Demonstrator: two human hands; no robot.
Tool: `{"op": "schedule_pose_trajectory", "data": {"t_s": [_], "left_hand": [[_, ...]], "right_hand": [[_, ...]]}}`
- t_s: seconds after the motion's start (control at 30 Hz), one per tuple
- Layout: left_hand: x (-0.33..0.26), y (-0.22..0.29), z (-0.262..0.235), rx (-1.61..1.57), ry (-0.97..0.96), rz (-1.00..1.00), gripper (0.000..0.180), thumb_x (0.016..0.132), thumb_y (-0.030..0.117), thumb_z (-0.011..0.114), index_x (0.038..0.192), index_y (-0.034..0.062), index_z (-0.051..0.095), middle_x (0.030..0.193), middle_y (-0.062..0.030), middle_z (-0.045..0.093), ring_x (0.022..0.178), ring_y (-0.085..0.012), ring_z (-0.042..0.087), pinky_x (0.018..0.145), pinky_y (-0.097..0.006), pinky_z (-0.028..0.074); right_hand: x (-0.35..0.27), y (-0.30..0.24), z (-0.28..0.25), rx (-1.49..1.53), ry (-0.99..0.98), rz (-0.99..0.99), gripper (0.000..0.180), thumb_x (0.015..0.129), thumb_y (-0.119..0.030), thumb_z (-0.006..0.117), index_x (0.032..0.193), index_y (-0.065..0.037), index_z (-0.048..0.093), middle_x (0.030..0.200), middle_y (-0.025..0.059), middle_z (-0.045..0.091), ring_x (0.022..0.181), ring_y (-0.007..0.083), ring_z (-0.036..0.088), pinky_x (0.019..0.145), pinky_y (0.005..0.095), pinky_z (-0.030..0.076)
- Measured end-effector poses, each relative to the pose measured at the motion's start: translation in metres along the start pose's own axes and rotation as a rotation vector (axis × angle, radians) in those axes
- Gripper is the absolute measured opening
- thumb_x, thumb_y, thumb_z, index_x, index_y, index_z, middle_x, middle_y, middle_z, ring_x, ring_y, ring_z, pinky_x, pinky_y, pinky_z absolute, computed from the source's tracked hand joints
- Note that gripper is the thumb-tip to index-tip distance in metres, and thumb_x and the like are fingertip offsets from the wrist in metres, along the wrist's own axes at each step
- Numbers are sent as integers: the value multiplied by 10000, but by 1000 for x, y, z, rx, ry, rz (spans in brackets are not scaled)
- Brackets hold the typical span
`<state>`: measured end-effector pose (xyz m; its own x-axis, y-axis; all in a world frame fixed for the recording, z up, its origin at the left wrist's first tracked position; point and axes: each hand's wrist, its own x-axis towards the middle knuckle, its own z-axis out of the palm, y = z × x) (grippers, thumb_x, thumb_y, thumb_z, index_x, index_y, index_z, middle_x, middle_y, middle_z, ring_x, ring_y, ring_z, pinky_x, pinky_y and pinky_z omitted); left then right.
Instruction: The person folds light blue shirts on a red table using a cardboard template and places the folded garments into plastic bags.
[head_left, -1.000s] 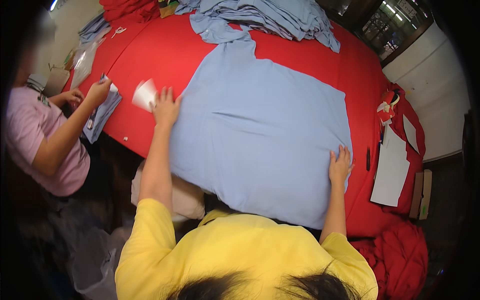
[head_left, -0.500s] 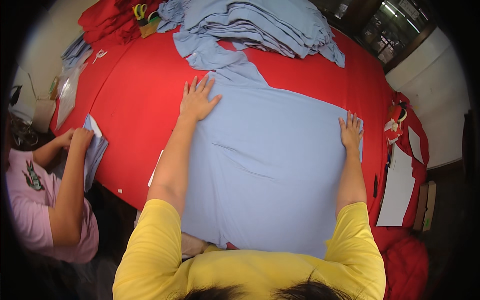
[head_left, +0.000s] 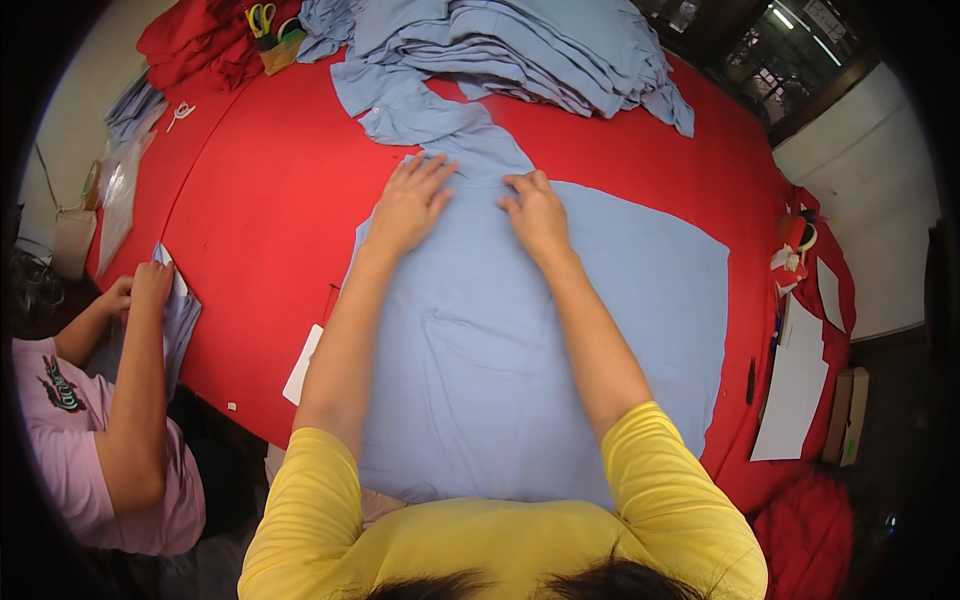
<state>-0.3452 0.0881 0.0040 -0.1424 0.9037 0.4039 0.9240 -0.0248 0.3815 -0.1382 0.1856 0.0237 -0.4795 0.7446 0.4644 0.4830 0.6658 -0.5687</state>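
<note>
A light blue shirt (head_left: 640, 290) lies spread on the red-covered table in front of me, a few creases running down its middle. Its narrower, bunched upper part (head_left: 420, 118), with a small white button, stretches toward the far pile. My left hand (head_left: 412, 205) rests flat on the cloth near the shirt's far left edge, fingers spread and open. To its right, my right hand (head_left: 537, 212) touches the shirt just below the bunched part. Its fingers are bent, with thumb and forefinger apart, and I see no cloth gripped between them.
A tall stack of blue shirts (head_left: 540, 50) stands at the far side, with red cloth (head_left: 200, 45) and scissors (head_left: 261, 18) left of it. At left, a co-worker's hands (head_left: 150, 285) hold a folded blue garment. White sheets (head_left: 795, 385) and tape (head_left: 808, 236) lie right; a white card (head_left: 303, 365) is beside my left forearm.
My right hand has moved from the shirt's far right edge leftward to its middle, close to my left hand. The left hand has shifted slightly right, and the creases have changed shape.
</note>
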Motion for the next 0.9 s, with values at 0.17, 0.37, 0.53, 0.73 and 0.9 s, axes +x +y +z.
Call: {"op": "schedule_pose_trajectory", "data": {"t_s": [0.17, 0.37, 0.53, 0.73, 0.9], "left_hand": [[-4, 19, -1, 308, -127, -58, 702, 867, 598, 506, 1444, 214, 400, 1537, -21, 304, 1431, -266, 222, 1166, -499, 128], [-1, 22, -4, 274, -143, -98, 802, 804, 648, 558, 1448, 201, 395, 1548, -23, 280, 1448, -256, 175, 1171, -503, 106], [-3, 13, -1, 216, -106, -46, 847, 778, 695, 554, 1428, 166, 427, 1536, -56, 303, 1444, -265, 184, 1173, -489, 111], [-1, 14, -3, 203, -151, -61, 865, 767, 648, 605, 1443, 149, 400, 1543, -58, 288, 1447, -280, 170, 1171, -493, 108], [-3, 15, -1, 171, -109, -49, 897, 727, 708, 604, 1415, 155, 443, 1526, -63, 320, 1444, -267, 180, 1173, -500, 102]], "right_hand": [[15, 3, 16, 49, -116, 344, 94, 819, -123, 640, 912, -113, 655, 887, 82, 637, 782, 276, 623, 686, 388, 486], [32, 47, 2, 731, 105, 679, 162, 907, -139, 564, 877, 10, 622, 653, 51, 578, 556, 114, 565, 479, 264, 458], [24, 33, -6, 623, -41, 605, 114, 907, -149, 605, 895, -36, 597, 730, 28, 566, 586, 109, 530, 534, 263, 450], [14, 14, 13, 49, -96, 132, 150, 806, -164, 678, 922, -77, 645, 913, 87, 620, 866, 275, 619, 763, 380, 482], [21, 7, 17, -72, -105, 230, 104, 824, -158, 657, 861, -63, 636, 849, 95, 637, 872, 277, 636, 765, 391, 483]]}}
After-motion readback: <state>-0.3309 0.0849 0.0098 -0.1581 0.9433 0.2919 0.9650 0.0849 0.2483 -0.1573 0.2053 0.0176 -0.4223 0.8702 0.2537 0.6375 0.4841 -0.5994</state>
